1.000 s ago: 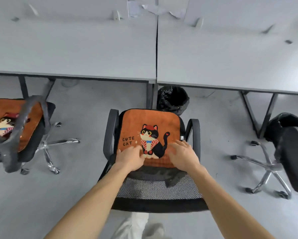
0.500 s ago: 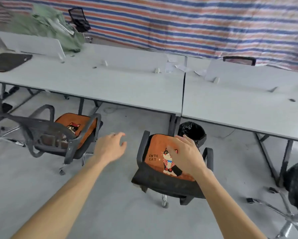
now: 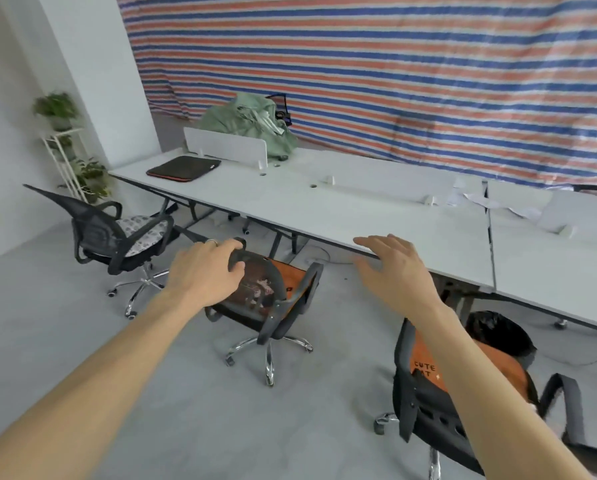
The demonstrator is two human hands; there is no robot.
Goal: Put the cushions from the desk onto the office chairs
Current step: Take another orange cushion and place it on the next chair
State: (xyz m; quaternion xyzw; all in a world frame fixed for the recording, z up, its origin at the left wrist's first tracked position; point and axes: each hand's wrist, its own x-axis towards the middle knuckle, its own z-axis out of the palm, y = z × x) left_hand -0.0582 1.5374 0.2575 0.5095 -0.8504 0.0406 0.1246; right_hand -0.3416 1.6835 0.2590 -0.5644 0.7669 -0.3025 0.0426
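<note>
My left hand (image 3: pixel 203 271) grips the top rim of the backrest of the middle office chair (image 3: pixel 266 306), which carries an orange cushion (image 3: pixel 292 284) on its seat. My right hand (image 3: pixel 394 268) hovers open with spread fingers in front of the white desk's (image 3: pixel 342 209) edge, holding nothing. Under my right forearm another chair (image 3: pixel 425 410) holds an orange "CUTE CAT" cushion (image 3: pixel 428 363). The far left chair (image 3: pixel 106 237) has a grey patterned cushion (image 3: pixel 141 230). A dark flat pad with a red edge (image 3: pixel 183 168) lies on the desk's far left end.
A black bin bag (image 3: pixel 498 332) sits under the desk on the right. On the desk stand a white divider (image 3: pixel 224 147) and a green bundle (image 3: pixel 252 128). A plant shelf (image 3: pixel 65 150) fills the left corner. Grey floor lies between the chairs.
Both hands left the cat cushion on the right chair. The view swung up and left. My left hand reached across and took hold of the middle chair's backrest.
</note>
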